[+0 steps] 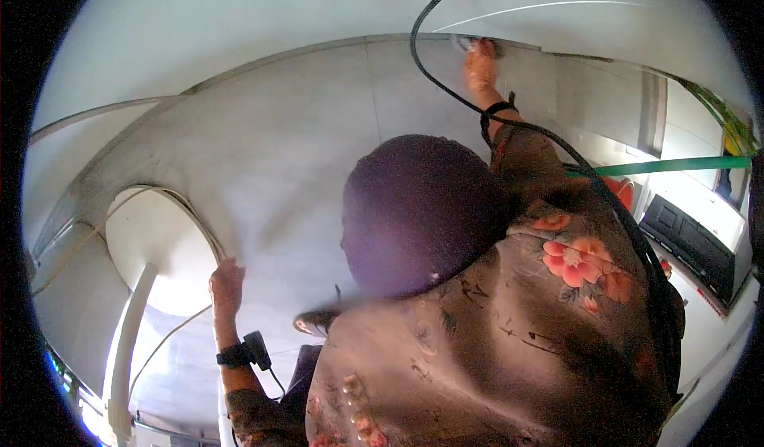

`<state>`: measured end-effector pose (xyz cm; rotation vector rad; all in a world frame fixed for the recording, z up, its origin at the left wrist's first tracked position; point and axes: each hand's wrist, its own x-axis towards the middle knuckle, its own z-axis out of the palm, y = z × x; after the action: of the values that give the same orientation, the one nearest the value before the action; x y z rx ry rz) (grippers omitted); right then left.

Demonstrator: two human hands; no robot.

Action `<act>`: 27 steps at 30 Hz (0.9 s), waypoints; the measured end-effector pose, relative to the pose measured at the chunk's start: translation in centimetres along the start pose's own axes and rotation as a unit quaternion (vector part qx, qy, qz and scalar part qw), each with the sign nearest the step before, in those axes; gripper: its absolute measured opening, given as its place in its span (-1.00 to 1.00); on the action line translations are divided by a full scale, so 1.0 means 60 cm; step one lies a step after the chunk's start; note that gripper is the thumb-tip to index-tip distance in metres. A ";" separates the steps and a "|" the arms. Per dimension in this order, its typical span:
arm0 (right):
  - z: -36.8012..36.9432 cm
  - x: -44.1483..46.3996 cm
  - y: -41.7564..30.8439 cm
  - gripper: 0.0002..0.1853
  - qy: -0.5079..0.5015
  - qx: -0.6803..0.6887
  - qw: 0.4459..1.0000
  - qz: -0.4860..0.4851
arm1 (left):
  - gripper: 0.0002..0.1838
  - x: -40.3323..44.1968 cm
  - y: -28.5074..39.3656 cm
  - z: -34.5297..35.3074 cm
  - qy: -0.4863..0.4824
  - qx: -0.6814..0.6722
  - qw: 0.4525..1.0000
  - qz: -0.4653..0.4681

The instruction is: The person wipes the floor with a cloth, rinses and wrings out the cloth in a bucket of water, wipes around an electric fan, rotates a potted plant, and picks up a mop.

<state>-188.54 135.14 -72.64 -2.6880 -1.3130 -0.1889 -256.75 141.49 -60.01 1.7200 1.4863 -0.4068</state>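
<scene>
At the left, my left hand [227,286], with a black device strapped on its wrist, is closed at the rim of a round white tabletop [155,236]. My right hand [480,65] is stretched out to the upper right, where the grey floor [318,105] meets a pale surface [263,9]. Its fingers are closed round something small, whitish and blurred. Between the arms are a dark purple covered head [422,216] and a brown flowered garment [493,336].
A black cable [422,57] loops across the right arm. A white pole [127,336] stands by the tabletop. To the right are a green bar [676,165], a red container [621,192] and a black panel [688,244]. A shoe tip [314,322] shows below the head.
</scene>
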 end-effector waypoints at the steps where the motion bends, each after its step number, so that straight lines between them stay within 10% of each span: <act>1: -0.007 0.002 0.013 -0.64 -0.003 0.002 1.000 0.000 | -0.62 0.002 -0.005 0.001 -0.001 0.002 1.000 -0.003; 6: -0.085 0.053 0.102 -0.78 -0.230 -0.381 0.893 -0.073 | -0.64 0.002 0.060 -0.024 -0.013 -0.009 0.998 -0.054; 10: 0.023 0.031 0.290 -0.78 -0.239 -0.320 0.915 0.056 | -0.68 0.003 0.046 -0.029 -0.013 -0.015 1.000 -0.014; 14: -0.128 0.015 0.190 -0.72 -0.255 -0.391 0.884 -0.022 | -0.68 0.010 0.000 -0.011 -0.027 0.025 0.999 -0.004; 18: -0.098 -0.007 0.049 -0.68 -0.234 0.014 0.968 -0.091 | -0.68 0.011 0.026 -0.020 -0.013 0.053 0.999 -0.003; 22: -0.185 -0.072 -0.315 -0.71 -0.209 0.162 0.927 -0.267 | -0.64 0.002 0.026 -0.027 0.012 0.001 1.000 -0.004; 27: -0.077 -0.152 -0.419 -0.71 -0.261 0.156 0.843 -0.444 | -0.63 -0.052 0.007 -0.045 0.018 0.001 1.000 0.008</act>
<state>-214.20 142.54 -67.85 -1.7129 -2.4048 0.6578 -257.85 141.37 -56.01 1.7486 1.4970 -0.3714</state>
